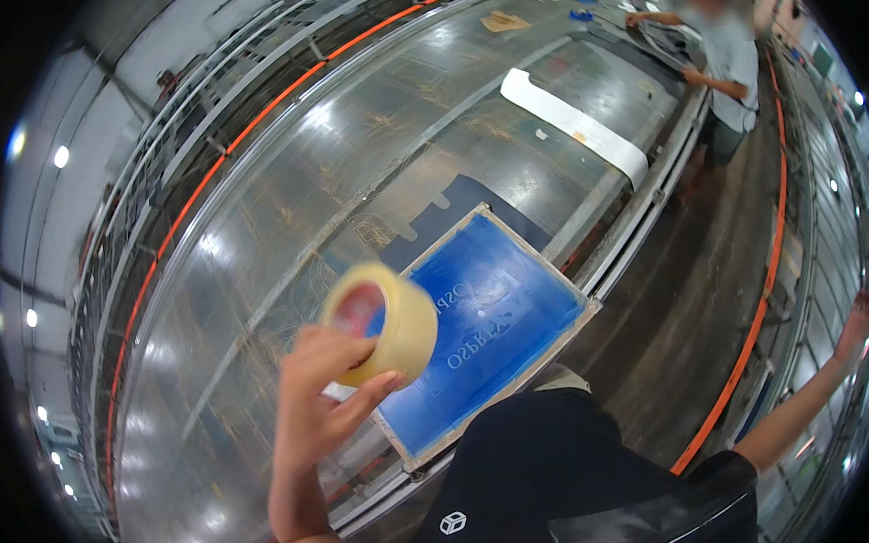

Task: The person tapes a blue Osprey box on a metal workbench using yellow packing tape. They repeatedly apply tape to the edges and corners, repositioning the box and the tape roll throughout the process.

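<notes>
My left hand is raised over the table's near side, its fingers closed on a roll of clear yellowish packing tape with a reddish core. Behind and below the roll lies a blue screen-printing frame with pale edges and reversed lettering in its mesh. The tape hides the frame's left part. Far out to the right, my right arm stretches away from the table. My right hand is at the picture's rim, beside the neighbouring table; its fingers are too small and distorted to read.
A dark cut-out panel sticks out from under the frame on the long, scratched metal table. Farther along lies a white strip-shaped panel. At the far right end a co-worker handles a dark frame. Orange rails border the aisle.
</notes>
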Demonstrator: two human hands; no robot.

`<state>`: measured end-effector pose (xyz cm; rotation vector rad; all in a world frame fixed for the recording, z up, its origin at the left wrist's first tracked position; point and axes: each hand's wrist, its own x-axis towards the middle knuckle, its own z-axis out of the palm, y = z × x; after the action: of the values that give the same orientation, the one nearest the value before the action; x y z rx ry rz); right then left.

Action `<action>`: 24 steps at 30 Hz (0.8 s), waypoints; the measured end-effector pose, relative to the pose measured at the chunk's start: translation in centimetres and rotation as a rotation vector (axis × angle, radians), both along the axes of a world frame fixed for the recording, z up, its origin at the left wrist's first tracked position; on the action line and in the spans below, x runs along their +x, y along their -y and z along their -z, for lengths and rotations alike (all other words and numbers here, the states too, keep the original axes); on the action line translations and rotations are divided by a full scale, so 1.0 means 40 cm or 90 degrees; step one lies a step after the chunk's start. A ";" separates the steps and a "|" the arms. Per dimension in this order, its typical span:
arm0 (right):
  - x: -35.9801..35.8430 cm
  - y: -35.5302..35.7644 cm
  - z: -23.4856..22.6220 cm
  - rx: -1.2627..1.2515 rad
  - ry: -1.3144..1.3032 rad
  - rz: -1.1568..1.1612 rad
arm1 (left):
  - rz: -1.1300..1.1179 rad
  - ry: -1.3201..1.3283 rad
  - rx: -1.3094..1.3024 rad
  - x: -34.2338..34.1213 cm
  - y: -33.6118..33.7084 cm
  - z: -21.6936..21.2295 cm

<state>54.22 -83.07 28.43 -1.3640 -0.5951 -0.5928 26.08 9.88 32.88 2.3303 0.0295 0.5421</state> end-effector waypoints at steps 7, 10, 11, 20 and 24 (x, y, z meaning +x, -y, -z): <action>0.069 -0.038 0.032 0.192 -0.113 -0.093 | -0.089 -0.269 0.107 -0.286 0.106 0.568; 0.068 -0.109 -0.021 0.229 -0.129 -0.116 | -0.193 -0.258 0.158 -0.383 0.200 0.650; 0.081 -0.112 -0.038 0.202 -0.121 -0.129 | -0.195 -0.269 0.158 -0.405 0.215 0.672; 0.294 -0.364 -0.105 0.167 -0.110 -0.136 | -0.232 -0.308 0.198 -0.437 0.240 0.714; 0.320 -0.395 -0.133 0.167 -0.118 -0.113 | -0.235 -0.369 0.234 -0.410 0.229 0.669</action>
<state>67.00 -67.29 33.75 -1.0913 -0.4643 -0.3813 9.68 0.72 6.13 2.7862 0.6926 0.0206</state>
